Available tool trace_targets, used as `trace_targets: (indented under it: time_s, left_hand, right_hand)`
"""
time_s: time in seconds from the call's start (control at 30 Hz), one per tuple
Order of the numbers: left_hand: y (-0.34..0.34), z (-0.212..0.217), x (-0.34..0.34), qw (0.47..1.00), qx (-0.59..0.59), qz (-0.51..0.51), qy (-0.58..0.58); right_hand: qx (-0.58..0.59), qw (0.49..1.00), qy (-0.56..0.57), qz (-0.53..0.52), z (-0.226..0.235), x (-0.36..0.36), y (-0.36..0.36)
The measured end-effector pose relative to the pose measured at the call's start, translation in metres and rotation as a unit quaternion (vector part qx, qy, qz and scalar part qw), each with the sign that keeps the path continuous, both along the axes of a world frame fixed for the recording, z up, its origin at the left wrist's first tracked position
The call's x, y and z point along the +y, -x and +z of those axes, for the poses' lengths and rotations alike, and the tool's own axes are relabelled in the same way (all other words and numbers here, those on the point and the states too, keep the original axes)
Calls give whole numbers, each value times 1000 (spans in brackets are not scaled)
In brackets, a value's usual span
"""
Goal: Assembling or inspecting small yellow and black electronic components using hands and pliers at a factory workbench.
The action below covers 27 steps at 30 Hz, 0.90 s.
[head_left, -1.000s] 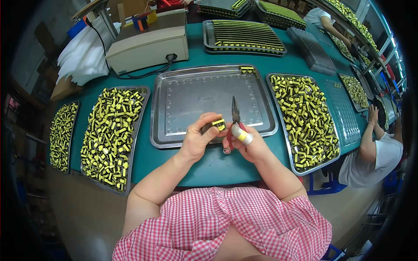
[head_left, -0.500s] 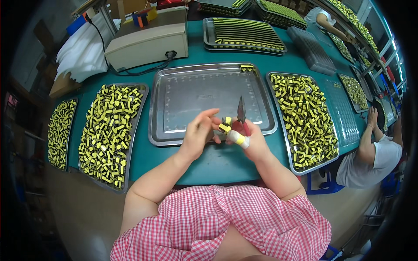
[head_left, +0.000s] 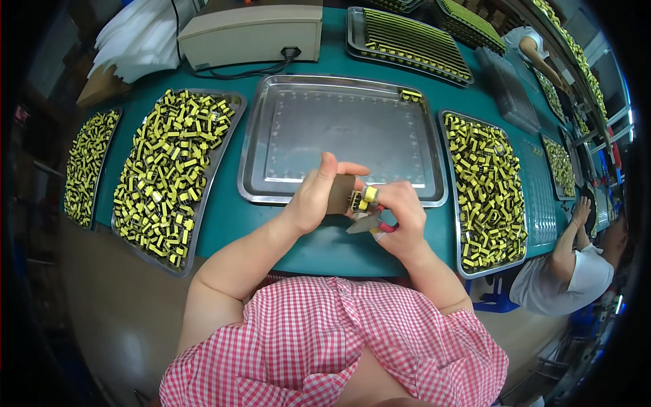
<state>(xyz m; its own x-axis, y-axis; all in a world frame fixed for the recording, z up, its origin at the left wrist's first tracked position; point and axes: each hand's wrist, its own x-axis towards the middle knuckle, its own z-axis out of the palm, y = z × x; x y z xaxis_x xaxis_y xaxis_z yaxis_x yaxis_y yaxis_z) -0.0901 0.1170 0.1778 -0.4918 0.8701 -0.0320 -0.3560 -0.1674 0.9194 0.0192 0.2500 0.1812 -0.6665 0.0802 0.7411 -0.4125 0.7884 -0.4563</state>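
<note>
Over a teal table (head_left: 224, 224), left hand (head_left: 319, 197) pinches a yellow part (head_left: 363, 199); right hand (head_left: 400, 220) grips cutters (head_left: 369, 222).

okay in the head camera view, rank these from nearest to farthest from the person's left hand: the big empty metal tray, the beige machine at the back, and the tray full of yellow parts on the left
From the left hand:
1. Empty metal tray, just beyond the hand; the fingertips overlap its near rim in this view.
2. Tray of yellow parts, out to the person's left.
3. Beige machine, at the table's far edge, behind both trays.
</note>
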Motion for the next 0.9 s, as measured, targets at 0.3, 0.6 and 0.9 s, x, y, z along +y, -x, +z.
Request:
trace_targets:
  time_s: [0.3, 0.6, 0.9]
  left_hand:
    - [-3, 10, -2, 997, 68, -26, -2]
    - [-4, 0, 2, 992, 124, 4, 23]
    - [-5, -11, 2, 984, 169, -8, 62]
  right_hand:
    - [15, 999, -34, -7, -1, -2, 0]
    - [9, 998, -64, -19, -3, -2, -1]
    - [-28, 998, -46, -20, 1, -7, -3]
